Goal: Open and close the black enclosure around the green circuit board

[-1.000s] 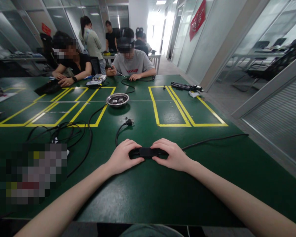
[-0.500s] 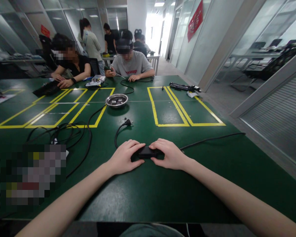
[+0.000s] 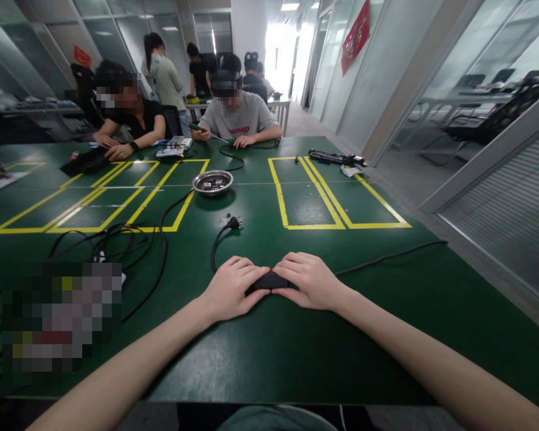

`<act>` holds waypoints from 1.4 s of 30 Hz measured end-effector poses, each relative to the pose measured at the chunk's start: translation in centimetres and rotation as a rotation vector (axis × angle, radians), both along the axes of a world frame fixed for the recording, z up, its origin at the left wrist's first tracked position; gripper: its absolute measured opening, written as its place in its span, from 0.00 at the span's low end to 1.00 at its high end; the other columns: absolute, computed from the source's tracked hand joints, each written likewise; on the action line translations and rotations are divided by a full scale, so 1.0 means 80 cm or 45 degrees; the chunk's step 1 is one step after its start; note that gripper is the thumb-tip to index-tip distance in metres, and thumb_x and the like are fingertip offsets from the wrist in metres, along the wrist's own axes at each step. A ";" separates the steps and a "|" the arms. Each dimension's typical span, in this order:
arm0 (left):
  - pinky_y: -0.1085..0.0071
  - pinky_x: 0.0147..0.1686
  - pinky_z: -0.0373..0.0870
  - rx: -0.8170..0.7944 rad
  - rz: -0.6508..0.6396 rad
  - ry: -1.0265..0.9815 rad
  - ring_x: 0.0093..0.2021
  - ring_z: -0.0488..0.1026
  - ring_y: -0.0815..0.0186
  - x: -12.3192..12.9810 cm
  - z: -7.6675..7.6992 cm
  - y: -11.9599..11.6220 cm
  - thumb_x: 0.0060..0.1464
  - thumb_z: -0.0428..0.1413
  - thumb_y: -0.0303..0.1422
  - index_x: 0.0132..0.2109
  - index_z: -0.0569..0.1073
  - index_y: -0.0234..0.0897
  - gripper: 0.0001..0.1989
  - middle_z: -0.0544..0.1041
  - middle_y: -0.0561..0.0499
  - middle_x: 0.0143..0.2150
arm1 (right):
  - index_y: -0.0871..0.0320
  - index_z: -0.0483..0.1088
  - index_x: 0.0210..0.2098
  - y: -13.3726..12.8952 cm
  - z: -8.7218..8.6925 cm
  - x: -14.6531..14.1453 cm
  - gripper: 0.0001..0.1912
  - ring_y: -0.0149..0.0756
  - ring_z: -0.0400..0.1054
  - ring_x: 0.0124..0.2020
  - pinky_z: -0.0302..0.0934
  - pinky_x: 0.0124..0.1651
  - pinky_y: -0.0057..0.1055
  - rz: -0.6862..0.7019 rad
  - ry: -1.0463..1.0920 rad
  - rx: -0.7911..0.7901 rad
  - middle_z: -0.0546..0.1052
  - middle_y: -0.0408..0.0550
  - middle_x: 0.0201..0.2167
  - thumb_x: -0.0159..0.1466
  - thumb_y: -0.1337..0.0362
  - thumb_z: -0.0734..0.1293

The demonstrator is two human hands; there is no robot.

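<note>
A black power adapter (image 3: pixel 272 281) is held low over the green table (image 3: pixel 233 359), in the middle of the view. My left hand (image 3: pixel 236 287) grips its left end, fingers over the top and thumb along the near side. Around its right end my right hand (image 3: pixel 312 281) is closed in the same way. My fingers hide both ends of the adapter. A black cord with a plug (image 3: pixel 233 223) curves out beyond my left hand. Past my right hand, another black cable (image 3: pixel 390 256) runs off to the right.
A metal bowl (image 3: pixel 212 183) with small metal parts stands farther back. Yellow tape (image 3: pixel 314 227) marks rectangles on the table. Coiled black cables (image 3: pixel 126 236) lie at left beside a blurred-out object (image 3: pixel 63 317). Two people sit across the table; one holds a screwdriver-like tool (image 3: pixel 206 130).
My hands have come closer together on the adapter. My left hand has shifted slightly right, and the adapter looks tilted, showing a different side.
</note>
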State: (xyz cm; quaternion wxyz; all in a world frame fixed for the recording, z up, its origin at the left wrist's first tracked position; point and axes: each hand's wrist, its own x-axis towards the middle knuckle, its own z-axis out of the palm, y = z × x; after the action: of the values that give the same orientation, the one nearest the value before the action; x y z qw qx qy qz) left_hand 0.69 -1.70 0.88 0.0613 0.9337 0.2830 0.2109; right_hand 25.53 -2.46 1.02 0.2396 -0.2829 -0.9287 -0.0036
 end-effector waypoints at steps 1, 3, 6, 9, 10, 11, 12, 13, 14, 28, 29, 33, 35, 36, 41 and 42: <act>0.58 0.50 0.72 0.008 -0.001 0.004 0.46 0.79 0.54 0.001 0.000 0.000 0.69 0.54 0.42 0.58 0.76 0.34 0.19 0.83 0.41 0.45 | 0.59 0.75 0.42 0.000 0.000 0.000 0.13 0.44 0.72 0.37 0.64 0.38 0.39 -0.002 -0.010 0.010 0.80 0.54 0.36 0.73 0.55 0.64; 0.58 0.49 0.72 0.014 -0.013 0.004 0.45 0.79 0.54 0.002 -0.001 -0.001 0.70 0.53 0.41 0.58 0.76 0.34 0.19 0.83 0.41 0.45 | 0.59 0.75 0.42 -0.001 0.001 0.000 0.14 0.44 0.72 0.37 0.65 0.39 0.39 -0.007 -0.020 0.010 0.80 0.55 0.36 0.73 0.55 0.64; 0.58 0.49 0.72 0.033 -0.046 -0.009 0.45 0.80 0.55 0.002 -0.001 -0.002 0.71 0.52 0.39 0.57 0.75 0.34 0.17 0.84 0.41 0.46 | 0.58 0.76 0.44 -0.001 0.002 0.000 0.14 0.43 0.74 0.39 0.68 0.42 0.38 -0.006 0.005 -0.003 0.81 0.55 0.39 0.73 0.55 0.64; 0.57 0.48 0.72 0.024 -0.038 -0.033 0.45 0.79 0.55 0.002 -0.001 -0.003 0.70 0.53 0.39 0.57 0.75 0.34 0.17 0.84 0.41 0.47 | 0.59 0.76 0.45 -0.001 0.000 0.001 0.15 0.41 0.74 0.39 0.70 0.42 0.37 0.028 0.032 0.055 0.82 0.55 0.42 0.74 0.56 0.63; 0.57 0.47 0.73 0.002 -0.018 -0.046 0.45 0.79 0.54 0.001 0.000 -0.004 0.69 0.55 0.41 0.57 0.75 0.34 0.18 0.84 0.41 0.47 | 0.60 0.76 0.46 0.000 0.000 0.002 0.15 0.41 0.74 0.39 0.71 0.41 0.37 0.047 0.040 0.098 0.82 0.55 0.42 0.74 0.56 0.63; 0.57 0.46 0.73 -0.032 0.008 -0.063 0.45 0.79 0.53 0.001 0.000 -0.004 0.67 0.57 0.44 0.58 0.75 0.34 0.21 0.83 0.41 0.48 | 0.62 0.76 0.47 0.000 0.000 0.003 0.15 0.41 0.74 0.39 0.72 0.42 0.37 0.065 0.053 0.149 0.82 0.56 0.43 0.75 0.57 0.63; 0.56 0.46 0.74 -0.078 0.035 -0.085 0.45 0.79 0.53 0.002 0.000 -0.005 0.65 0.58 0.46 0.58 0.75 0.33 0.24 0.83 0.41 0.48 | 0.63 0.76 0.48 0.000 0.000 0.004 0.15 0.41 0.74 0.40 0.73 0.42 0.38 0.082 0.070 0.208 0.83 0.56 0.43 0.75 0.59 0.62; 0.56 0.46 0.74 -0.134 0.060 -0.107 0.45 0.78 0.53 0.002 0.001 -0.005 0.64 0.58 0.48 0.59 0.74 0.33 0.26 0.83 0.41 0.48 | 0.64 0.76 0.50 0.000 0.000 0.005 0.15 0.42 0.75 0.42 0.73 0.44 0.38 0.097 0.084 0.265 0.83 0.57 0.45 0.75 0.60 0.62; 0.57 0.46 0.74 -0.203 0.086 -0.132 0.44 0.78 0.54 0.002 0.002 -0.006 0.64 0.57 0.49 0.59 0.74 0.33 0.26 0.83 0.41 0.47 | 0.64 0.75 0.51 0.000 0.000 0.006 0.15 0.42 0.75 0.43 0.74 0.45 0.38 0.112 0.096 0.317 0.83 0.57 0.46 0.75 0.61 0.62; 0.65 0.43 0.71 -0.466 0.146 -0.261 0.42 0.74 0.61 0.003 0.007 -0.004 0.68 0.57 0.41 0.51 0.77 0.38 0.13 0.76 0.48 0.41 | 0.60 0.72 0.53 0.006 -0.013 0.009 0.15 0.40 0.78 0.41 0.72 0.42 0.34 0.032 0.112 0.027 0.82 0.55 0.46 0.73 0.58 0.64; 0.64 0.43 0.71 -0.395 0.145 -0.251 0.42 0.73 0.60 0.002 0.007 -0.004 0.68 0.58 0.41 0.50 0.77 0.38 0.12 0.76 0.48 0.41 | 0.59 0.72 0.54 0.005 -0.012 0.008 0.17 0.40 0.78 0.41 0.71 0.42 0.34 0.011 0.133 -0.044 0.83 0.54 0.44 0.72 0.55 0.66; 0.62 0.42 0.69 -0.190 0.109 -0.209 0.41 0.73 0.58 0.001 0.002 -0.003 0.65 0.60 0.40 0.50 0.77 0.38 0.12 0.76 0.47 0.40 | 0.59 0.74 0.50 0.004 -0.012 0.008 0.15 0.39 0.77 0.37 0.70 0.40 0.33 -0.051 0.177 -0.195 0.82 0.51 0.38 0.71 0.55 0.68; 0.62 0.42 0.70 -0.165 0.107 -0.223 0.42 0.73 0.57 0.001 0.001 -0.001 0.63 0.62 0.40 0.50 0.77 0.38 0.12 0.77 0.46 0.40 | 0.59 0.75 0.47 0.004 -0.012 0.008 0.13 0.39 0.75 0.36 0.69 0.38 0.33 -0.028 0.193 -0.180 0.82 0.51 0.36 0.72 0.56 0.67; 0.61 0.43 0.70 -0.171 0.109 -0.233 0.43 0.74 0.57 0.000 0.000 -0.001 0.62 0.63 0.40 0.49 0.78 0.38 0.13 0.78 0.46 0.41 | 0.59 0.75 0.47 0.004 -0.012 0.008 0.13 0.39 0.75 0.35 0.68 0.37 0.33 -0.013 0.196 -0.160 0.82 0.51 0.35 0.72 0.56 0.67; 0.62 0.43 0.70 -0.234 0.080 -0.195 0.42 0.76 0.58 0.000 -0.002 0.000 0.62 0.63 0.40 0.48 0.79 0.38 0.12 0.82 0.47 0.42 | 0.59 0.75 0.49 0.003 -0.013 0.007 0.14 0.40 0.76 0.37 0.68 0.39 0.33 0.010 0.179 -0.125 0.82 0.52 0.38 0.72 0.56 0.67; 0.62 0.42 0.69 -0.235 0.081 -0.184 0.42 0.76 0.58 0.000 -0.002 0.000 0.63 0.63 0.40 0.47 0.79 0.38 0.12 0.83 0.47 0.42 | 0.59 0.75 0.49 0.002 -0.013 0.007 0.14 0.39 0.76 0.38 0.69 0.40 0.33 0.006 0.180 -0.153 0.82 0.52 0.39 0.72 0.55 0.67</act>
State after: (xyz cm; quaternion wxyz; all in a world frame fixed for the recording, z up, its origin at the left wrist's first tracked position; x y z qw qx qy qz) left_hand 0.71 -1.71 0.72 0.1605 0.8969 0.3256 0.2524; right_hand 26.05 -2.26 0.00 0.2874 -0.2940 -0.9087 0.0726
